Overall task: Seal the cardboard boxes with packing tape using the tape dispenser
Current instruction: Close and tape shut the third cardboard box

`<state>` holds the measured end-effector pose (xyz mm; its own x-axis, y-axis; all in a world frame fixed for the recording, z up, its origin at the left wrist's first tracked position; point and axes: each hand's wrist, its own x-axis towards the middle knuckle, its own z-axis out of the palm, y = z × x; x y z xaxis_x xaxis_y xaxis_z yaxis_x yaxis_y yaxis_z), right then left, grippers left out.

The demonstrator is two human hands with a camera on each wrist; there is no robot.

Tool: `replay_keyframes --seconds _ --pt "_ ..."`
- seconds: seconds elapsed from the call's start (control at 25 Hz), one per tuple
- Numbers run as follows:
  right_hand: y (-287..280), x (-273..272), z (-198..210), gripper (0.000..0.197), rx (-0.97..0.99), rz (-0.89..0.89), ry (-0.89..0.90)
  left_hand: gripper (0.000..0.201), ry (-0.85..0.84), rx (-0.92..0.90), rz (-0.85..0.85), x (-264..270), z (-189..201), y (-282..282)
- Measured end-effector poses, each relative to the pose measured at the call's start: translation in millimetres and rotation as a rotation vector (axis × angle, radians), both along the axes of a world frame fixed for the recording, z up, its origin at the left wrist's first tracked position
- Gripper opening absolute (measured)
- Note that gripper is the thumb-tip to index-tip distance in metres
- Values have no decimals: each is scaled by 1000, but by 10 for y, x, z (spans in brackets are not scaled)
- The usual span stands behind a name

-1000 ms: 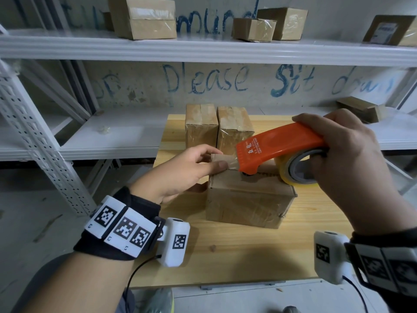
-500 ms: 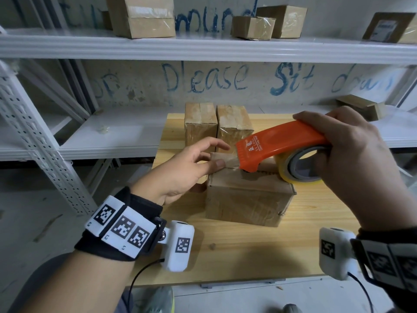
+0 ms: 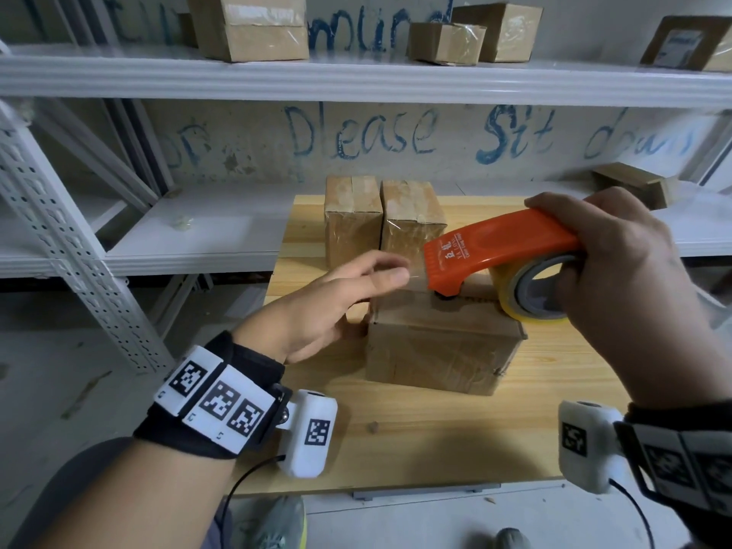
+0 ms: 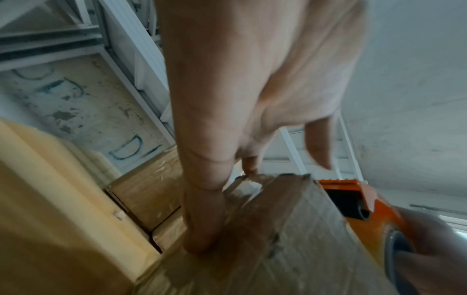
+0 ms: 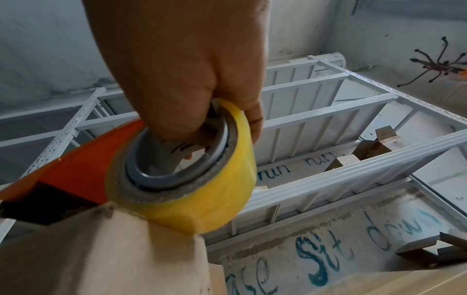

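Note:
A brown cardboard box (image 3: 435, 350) sits mid-table on the wooden table (image 3: 416, 441). My right hand (image 3: 622, 279) grips the orange tape dispenser (image 3: 495, 247) with its yellow tape roll (image 3: 509, 299); fingers hook through the roll's core (image 5: 177, 151). The dispenser's black roller rests on the box top near its left end. My left hand (image 3: 340, 299) hovers at the box's left edge with straight, spread fingers just off the top. Its thumb (image 4: 202, 219) touches the box's left side (image 4: 265, 239). A short clear strip of tape runs from the dispenser's nose toward the left fingertips.
Two taped boxes (image 3: 352, 219) (image 3: 412, 219) stand side by side at the table's back edge, just behind the dispenser. White metal shelving (image 3: 356, 77) with several more boxes runs behind and above. Bare table lies in front of the box.
My left fingers, which pressed the tape end onto the box's left top edge, have lifted and spread. The dispenser has stayed almost in place on the box top.

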<state>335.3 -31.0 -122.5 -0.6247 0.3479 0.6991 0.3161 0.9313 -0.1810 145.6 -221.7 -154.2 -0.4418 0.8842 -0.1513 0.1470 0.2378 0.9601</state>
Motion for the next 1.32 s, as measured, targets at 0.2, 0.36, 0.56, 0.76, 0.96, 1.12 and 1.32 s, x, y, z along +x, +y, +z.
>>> replay_keyframes --seconds 0.2,0.36,0.56,0.76,0.96,1.12,1.32 --pt "68 21 9 71 -24 12 18 94 442 -90 -45 -93 -40 -4" --pt "150 104 15 77 -62 -8 -1 88 506 -129 -107 -102 -36 -27" --pt "249 221 -153 78 -135 -53 -56 85 517 -183 -159 -165 -3 -70" --pt "283 256 -314 69 -141 -94 -104 86 548 -195 -167 -158 8 -64" --pt "307 434 -345 64 -203 -166 -78 90 557 -198 -146 -178 -18 -71" --pt "408 535 -480 51 -259 -223 -182 96 542 -212 -149 -203 -19 -82" --pt "616 709 -527 54 -287 -295 -247 105 527 -229 -130 -270 -43 -97"
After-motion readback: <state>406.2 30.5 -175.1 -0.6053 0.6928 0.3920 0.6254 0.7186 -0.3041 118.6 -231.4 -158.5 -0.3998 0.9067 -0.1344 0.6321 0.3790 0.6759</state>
